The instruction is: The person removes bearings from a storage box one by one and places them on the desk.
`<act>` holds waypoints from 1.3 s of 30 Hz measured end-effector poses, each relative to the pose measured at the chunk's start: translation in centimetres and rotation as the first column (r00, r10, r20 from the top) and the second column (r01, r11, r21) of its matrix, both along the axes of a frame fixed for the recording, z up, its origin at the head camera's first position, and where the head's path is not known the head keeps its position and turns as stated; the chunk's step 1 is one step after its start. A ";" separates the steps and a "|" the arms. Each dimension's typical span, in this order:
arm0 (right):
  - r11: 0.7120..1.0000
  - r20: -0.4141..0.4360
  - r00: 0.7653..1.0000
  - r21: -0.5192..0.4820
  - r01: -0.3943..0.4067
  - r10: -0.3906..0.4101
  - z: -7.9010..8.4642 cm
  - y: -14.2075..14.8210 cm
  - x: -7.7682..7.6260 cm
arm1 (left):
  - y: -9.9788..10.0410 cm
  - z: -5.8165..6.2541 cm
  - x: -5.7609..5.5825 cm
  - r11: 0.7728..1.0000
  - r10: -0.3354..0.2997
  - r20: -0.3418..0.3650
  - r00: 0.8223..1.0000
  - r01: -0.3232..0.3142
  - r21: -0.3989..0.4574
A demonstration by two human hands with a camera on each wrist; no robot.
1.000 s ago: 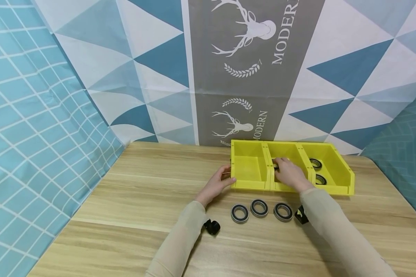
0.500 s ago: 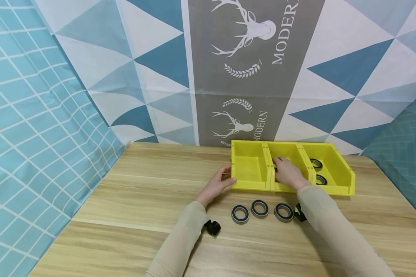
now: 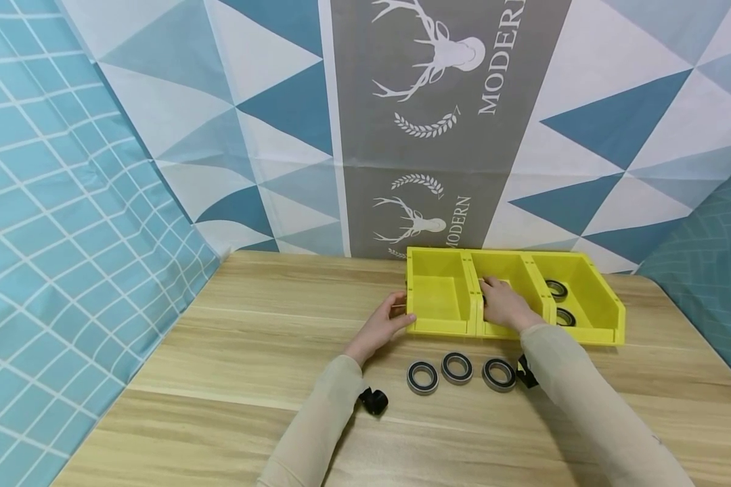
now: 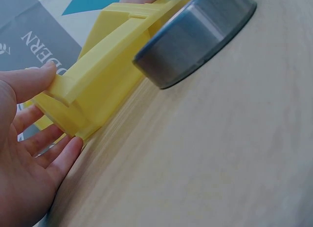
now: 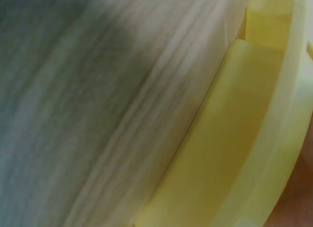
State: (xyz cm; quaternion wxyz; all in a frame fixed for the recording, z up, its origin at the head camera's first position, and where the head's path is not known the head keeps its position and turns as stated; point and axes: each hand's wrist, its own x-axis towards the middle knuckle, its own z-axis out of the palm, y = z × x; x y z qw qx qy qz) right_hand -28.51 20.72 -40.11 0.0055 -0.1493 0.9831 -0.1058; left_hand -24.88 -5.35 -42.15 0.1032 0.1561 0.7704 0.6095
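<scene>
A yellow three-compartment bin (image 3: 441, 326) stands at the back of the table. My left hand (image 3: 382, 326) grips its left front corner; in the left wrist view the thumb lies on the front rim and the fingers reach round the side. My right hand (image 3: 507, 306) reaches into the middle compartment, fingers bent down. A dark edge of a bearing (image 3: 484, 299) shows at its fingers; the fingertips are mostly hidden. Three ring bearings lie in front of the bin: a left one (image 3: 423, 377), a middle one (image 3: 457, 368) and a right one (image 3: 499, 375).
In the right compartment lie two more bearings, a rear one (image 3: 556, 290) and a front one (image 3: 564, 317). Black wrist-worn devices sit at the left sleeve (image 3: 374, 402) and the right sleeve (image 3: 527, 373). A patterned wall covering (image 3: 286, 135) rises directly behind the wooden table (image 3: 268, 304).
My right hand stays in the middle compartment and its fingers shift slightly; less of the dark bearing edge shows now. My left hand keeps its grip, and the bearings on the table stay put.
</scene>
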 end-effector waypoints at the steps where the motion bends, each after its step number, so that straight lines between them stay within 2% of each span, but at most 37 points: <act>1: 1.000 0.006 1.000 -0.004 -0.003 0.003 0.0 0.0 0.0 | 0.0 0.0 0.0 1.000 0.001 0.000 1.000 -0.001 0.000; 14: 0.999 0.059 0.997 0.001 -0.046 0.046 -0.1 0.4 -0.5 | 0.1 0.2 0.1 1.000 0.000 0.003 1.000 0.000 0.001; 27: 0.999 0.048 0.998 -0.028 -0.043 0.044 0.0 0.1 -0.2 | 0.1 0.2 0.1 1.000 -0.003 0.004 1.000 0.003 0.005; 30: 0.999 0.057 0.998 -0.025 -0.033 0.034 -0.1 0.1 -0.2 | 0.1 -0.1 -0.1 1.000 -0.006 0.007 1.000 0.006 0.011; 37: 0.999 0.086 0.996 -0.035 -0.009 0.012 -0.1 0.1 -0.3 | 0.1 -2.1 -1.5 1.000 0.005 0.007 1.000 -0.005 0.022; 39: 0.999 0.080 0.997 -0.040 -0.012 0.015 -0.1 0.1 -0.3 | 0.2 -2.3 -1.6 1.000 0.014 -0.002 1.000 -0.014 0.011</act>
